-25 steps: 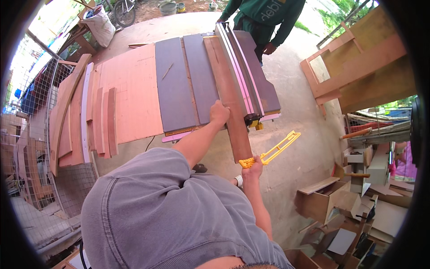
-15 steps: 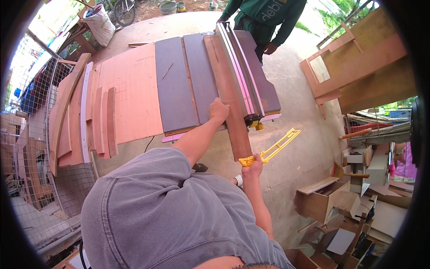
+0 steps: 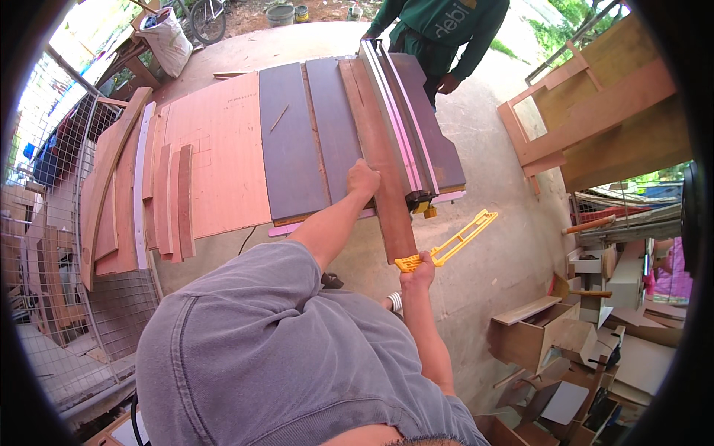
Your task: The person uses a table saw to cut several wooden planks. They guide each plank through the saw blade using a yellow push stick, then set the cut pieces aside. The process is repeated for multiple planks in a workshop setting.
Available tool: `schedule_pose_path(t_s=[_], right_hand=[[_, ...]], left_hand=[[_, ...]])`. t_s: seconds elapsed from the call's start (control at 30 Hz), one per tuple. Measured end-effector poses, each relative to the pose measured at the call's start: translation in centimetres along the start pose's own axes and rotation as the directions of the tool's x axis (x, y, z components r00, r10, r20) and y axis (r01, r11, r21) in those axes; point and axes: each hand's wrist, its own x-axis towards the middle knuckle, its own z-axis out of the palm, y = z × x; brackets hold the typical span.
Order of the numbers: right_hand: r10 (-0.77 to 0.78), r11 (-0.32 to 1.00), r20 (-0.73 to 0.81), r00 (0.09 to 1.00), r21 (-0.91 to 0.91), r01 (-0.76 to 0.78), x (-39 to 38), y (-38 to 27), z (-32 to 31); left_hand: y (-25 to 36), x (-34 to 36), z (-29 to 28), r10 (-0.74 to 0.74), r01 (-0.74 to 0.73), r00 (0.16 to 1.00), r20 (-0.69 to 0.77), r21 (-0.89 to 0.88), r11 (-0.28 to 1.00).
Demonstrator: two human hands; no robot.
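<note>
Nearest you, your right hand is wrapped around a yellow plastic slotted push tool, one end of it at the near end of a long reddish-brown wooden board. Seat that end squarely on the wood, with your wrist in line with the board, so the push goes straight and doesn't twist. The board's near part overhangs the front of a dark grey flat-topped worktable, so support it level; a sagging tail would likely lift the far end. Farther up, your left hand sits curled at the board's left edge, touching it; can't tell if it's gripping or just pressing. Best use: light, steady pressure down and to the right, toward the long silver metal fence just beside the board. Even pressure matters more than force; a gap there would let the wood wander. No blade visible from here, so know where it is before that left hand goes any farther forward. A thin wooden sliver lies on the tabletop left of the board; mind it. At the far end, a co-worker in a dark green top stands by the fence; agree on pace.
</note>
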Motion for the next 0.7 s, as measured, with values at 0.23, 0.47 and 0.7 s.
schedule_pose_path(t_s=[0.23, 0.47, 0.7], right_hand=[[-0.007, 1.000, 0.003, 1.000, -0.006, 0.007, 0.0, 0.1, 1.0], [-0.021, 1.000, -0.010, 1.000, -0.016, 0.021, 0.2, 0.3, 2.1], [-0.016, 1.000, 0.017, 1.000, 0.004, 0.016, 1.0, 0.6, 2.6]], left_hand=[[-0.3, 1.4, 0.6, 0.011, -0.011, 0.999, -0.049, -0.004, 1.000], [0.2, 2.0, 0.2, -0.001, 0.002, 0.999, -0.036, 0.018, 1.000], [0.7, 2.6, -0.4, -0.009, 0.010, 1.000, -0.023, 0.024, 1.000]])
